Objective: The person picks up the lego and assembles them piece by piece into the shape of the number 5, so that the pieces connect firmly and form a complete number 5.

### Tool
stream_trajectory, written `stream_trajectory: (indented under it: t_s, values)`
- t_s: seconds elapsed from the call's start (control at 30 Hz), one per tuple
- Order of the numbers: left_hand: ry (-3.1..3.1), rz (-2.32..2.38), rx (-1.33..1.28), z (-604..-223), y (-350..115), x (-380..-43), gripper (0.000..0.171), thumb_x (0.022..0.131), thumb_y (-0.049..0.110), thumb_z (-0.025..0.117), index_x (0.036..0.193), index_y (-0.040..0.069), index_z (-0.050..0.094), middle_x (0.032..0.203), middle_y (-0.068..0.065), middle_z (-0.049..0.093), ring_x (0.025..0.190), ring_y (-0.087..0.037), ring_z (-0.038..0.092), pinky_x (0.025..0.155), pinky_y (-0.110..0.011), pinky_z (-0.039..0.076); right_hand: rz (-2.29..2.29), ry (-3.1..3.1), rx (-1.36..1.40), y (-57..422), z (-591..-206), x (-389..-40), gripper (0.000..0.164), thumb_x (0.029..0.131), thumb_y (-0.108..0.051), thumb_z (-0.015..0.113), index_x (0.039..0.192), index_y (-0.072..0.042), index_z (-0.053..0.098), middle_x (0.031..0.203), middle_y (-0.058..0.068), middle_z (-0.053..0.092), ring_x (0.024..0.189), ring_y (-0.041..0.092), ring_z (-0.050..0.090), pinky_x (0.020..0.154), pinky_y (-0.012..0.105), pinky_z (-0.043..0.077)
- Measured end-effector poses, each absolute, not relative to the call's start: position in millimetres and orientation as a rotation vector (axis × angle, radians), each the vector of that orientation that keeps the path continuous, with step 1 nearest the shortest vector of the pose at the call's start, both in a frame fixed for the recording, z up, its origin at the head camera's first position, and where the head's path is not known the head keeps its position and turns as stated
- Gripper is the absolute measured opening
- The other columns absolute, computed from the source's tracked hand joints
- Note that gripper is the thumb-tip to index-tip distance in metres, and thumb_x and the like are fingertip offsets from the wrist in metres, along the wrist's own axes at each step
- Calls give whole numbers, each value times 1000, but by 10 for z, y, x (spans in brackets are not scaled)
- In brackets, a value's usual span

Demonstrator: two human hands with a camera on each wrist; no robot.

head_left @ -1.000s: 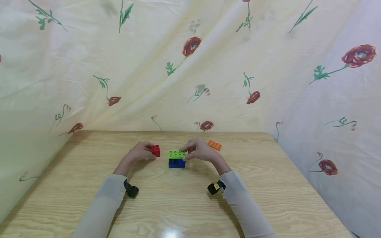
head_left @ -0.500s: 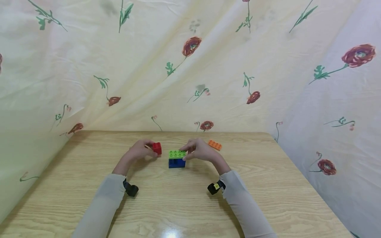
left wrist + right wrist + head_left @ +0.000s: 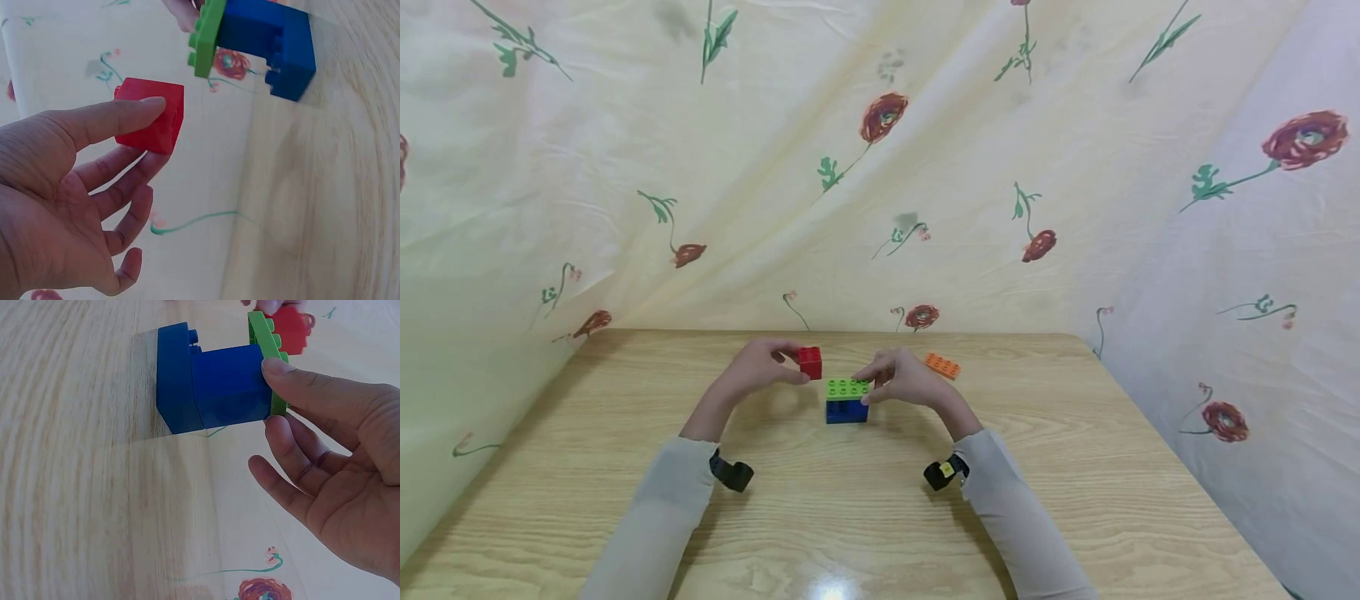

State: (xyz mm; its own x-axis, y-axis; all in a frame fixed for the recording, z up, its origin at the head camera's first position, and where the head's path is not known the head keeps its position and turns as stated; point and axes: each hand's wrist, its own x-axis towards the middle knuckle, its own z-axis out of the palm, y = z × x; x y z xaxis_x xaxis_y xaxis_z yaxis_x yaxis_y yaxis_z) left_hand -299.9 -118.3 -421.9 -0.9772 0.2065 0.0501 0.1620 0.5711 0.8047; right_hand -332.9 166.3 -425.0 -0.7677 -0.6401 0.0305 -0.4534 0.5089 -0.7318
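Observation:
Between thumb and fingers my left hand (image 3: 760,368) pinches a red toy brick (image 3: 147,115), raised above the table just left of the stack. The stack stands on the table: a flat green brick (image 3: 847,389) with studs on top, over blue bricks (image 3: 228,387). In the right wrist view the blue part shows a longer base with a block on one end, leaving a gap under the green brick's other end. My right hand (image 3: 907,379) grips the stack's right end, thumb and fingers at the green brick's edge.
A flat orange brick (image 3: 942,366) lies on the wooden table (image 3: 850,517) behind my right hand. Flower-patterned cloth (image 3: 775,167) hangs along the table's back and sides.
My left hand has lifted the red brick and carried it right, closer to the green brick. The right hand and the stack have stayed in place.

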Motion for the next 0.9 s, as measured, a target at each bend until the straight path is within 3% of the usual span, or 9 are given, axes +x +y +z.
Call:
stream_trajectory:
  t_s: [0.2, 0.4, 0.63, 0.9]
  values:
    - [2725, 1455, 390, -4144, -1084, -2940, 47, 81, 20, 86, 123, 7, 71, 120, -12, 70, 118, -37, 56, 94, -44, 46, -1113, 2500, -931, 1672, -4249, -3330, 35, 84, -9, 83, 118, -10, 77, 101, 13, 68, 82, 17, 62, 73, 29, 51]
    - [2720, 1493, 497, -4161, -1027, -2934, 44, 81, 21, 86, 121, 9, 72, 118, -10, 72, 117, -36, 56, 96, -45, 46, -1132, 2478, -937, 1674, -4242, -3323, 34, 84, -8, 83, 118, -9, 77, 102, 18, 68, 81, 18, 62, 73, 30, 52]
    - [2695, 1524, 569, -4172, -984, -2930, 42, 81, 22, 87, 118, 9, 73, 117, -10, 72, 124, -39, 51, 108, -62, 37, -1131, 2473, -952, 1683, -4248, -3322, 34, 85, -8, 82, 119, -9, 77, 103, 20, 68, 81, 18, 62, 72, 29, 51]
    - [2669, 1541, 638, -4219, -973, -2952, 37, 80, 21, 87, 112, 10, 73, 115, -8, 71, 121, -39, 52, 107, -62, 38, -1132, 2471, -954, 1687, -4245, -3321, 34, 85, -8, 82, 119, -7, 77, 102, 20, 68, 80, 17, 62, 70, 28, 51]
